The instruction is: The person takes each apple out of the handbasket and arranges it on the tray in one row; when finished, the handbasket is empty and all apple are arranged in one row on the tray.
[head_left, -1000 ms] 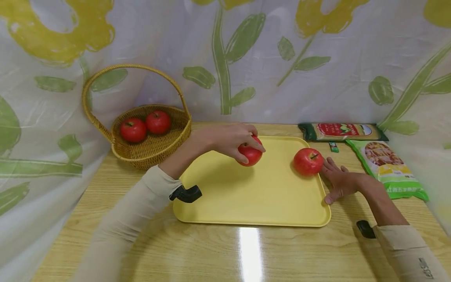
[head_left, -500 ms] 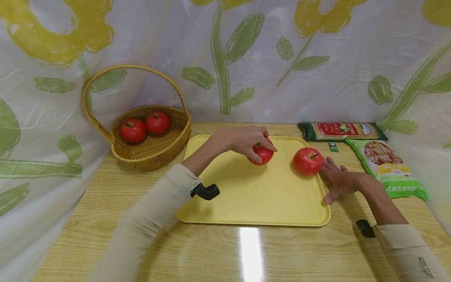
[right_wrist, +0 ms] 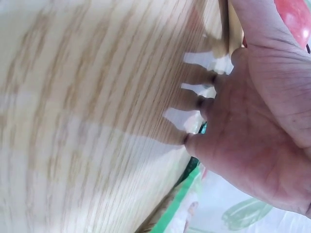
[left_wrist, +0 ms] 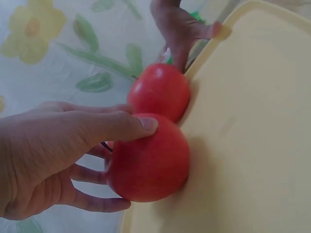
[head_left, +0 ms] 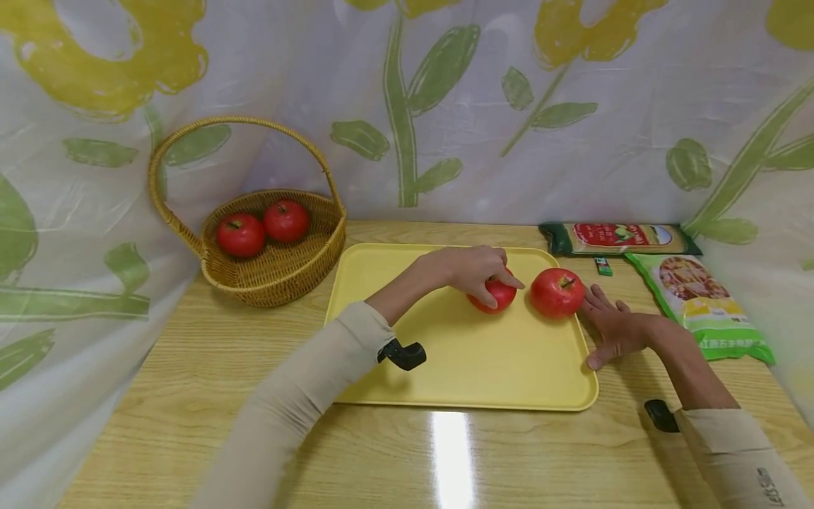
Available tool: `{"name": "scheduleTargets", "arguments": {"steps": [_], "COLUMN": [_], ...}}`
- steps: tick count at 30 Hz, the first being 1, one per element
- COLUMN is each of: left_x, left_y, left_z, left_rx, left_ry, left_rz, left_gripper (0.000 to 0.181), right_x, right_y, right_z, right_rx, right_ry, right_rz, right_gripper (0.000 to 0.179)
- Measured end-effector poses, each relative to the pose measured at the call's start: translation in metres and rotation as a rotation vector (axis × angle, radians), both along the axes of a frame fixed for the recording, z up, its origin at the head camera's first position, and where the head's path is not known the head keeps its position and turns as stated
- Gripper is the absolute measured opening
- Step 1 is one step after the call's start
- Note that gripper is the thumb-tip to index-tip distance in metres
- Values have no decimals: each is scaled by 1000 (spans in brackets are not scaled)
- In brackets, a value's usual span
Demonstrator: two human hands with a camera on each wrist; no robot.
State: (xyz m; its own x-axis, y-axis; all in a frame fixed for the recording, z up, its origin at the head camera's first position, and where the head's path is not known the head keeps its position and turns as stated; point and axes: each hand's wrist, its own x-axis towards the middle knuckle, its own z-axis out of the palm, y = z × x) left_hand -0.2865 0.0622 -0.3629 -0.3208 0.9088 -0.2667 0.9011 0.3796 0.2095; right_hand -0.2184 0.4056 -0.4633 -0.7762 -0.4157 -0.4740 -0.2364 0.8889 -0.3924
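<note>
1. Background: a curtain (head_left: 470,127) with a flower print hangs behind a wood-grain table (head_left: 356,452). A yellow tray (head_left: 445,353) lies on the table.
2. Left hand (head_left: 467,270): thumb and fingers pinch the held apple (head_left: 501,297) over the tray's right half. Whether this apple bears on the tray cannot be told.
3. Outer apple (head_left: 556,292): beside the held apple, at the tray's right edge, stem upward. Contact between these 2 apples cannot be confirmed.
4. Right hand (head_left: 613,331): fingers spread and gripping nothing, thumb at the tray's right rim, fingertips beside the outer apple.
5. Surroundings: a wicker basket (head_left: 273,272) at left contains 2 more apples (head_left: 240,235). At right are a long pack (head_left: 626,239), a green-edged bag (head_left: 706,304) and a small green packet (head_left: 603,266).
6. Risk: a rightward knock from the held apple could roll the outer apple over the low rim, against the right hand or onto the table.
7. Risk: the pinch covers limited skin on a smooth, round fruit; early release could let it roll.
8. Risk: hard pressure from the right thumb on the rim could shift or tip the tray.
</note>
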Motion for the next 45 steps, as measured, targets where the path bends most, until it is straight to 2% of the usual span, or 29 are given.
{"name": "scheduleTargets", "arguments": {"steps": [6,9,13,14,15,17,20,21,22,25,31,33,40,45], "left_x": [5,6,8,9,2,3,5,5,13,14,19,21,23,23], "left_y": [11,15,19,20,24,25,26,26,23,22,20,19,19,17], "left_z": [-8,-13,-16,-16,-26,-25,-24,-25,-16,-17,-13,-12,-9,-8], "left_rx": [23,33,-2,-10,-1,-3,-14,-19,-34,-43,-23,-24,-32,-50], "left_ry": [13,33,90,99,101,112,118,124,127,145,127,135,182,206], "left_rz": [85,111,115,118,125,130,153,163,174,200,243,255,256,262], "left_gripper": [76,78,73,72,75,73,73,73,71,72,74,74,76,80], "right_x": [8,8,5,4,3,2,2,3,4,9,15,14,7,14], "right_y": [-10,-6,6,7,9,8,6,5,3,-3,-14,-13,0,-16], "right_z": [18,15,1,-1,-3,-3,1,3,6,13,28,27,9,29], "right_rx": [-71,-115,-148,-126,-114,-62,-50,-66,-83,-135,-123,-118,-137,-93], "right_ry": [-21,-12,5,12,15,13,9,6,8,12,-4,-5,19,-16], "right_rz": [19,24,37,35,35,20,16,20,27,49,57,63,58,53], "right_gripper": [150,150,145,145,144,145,146,146,146,146,149,149,146,150]}}
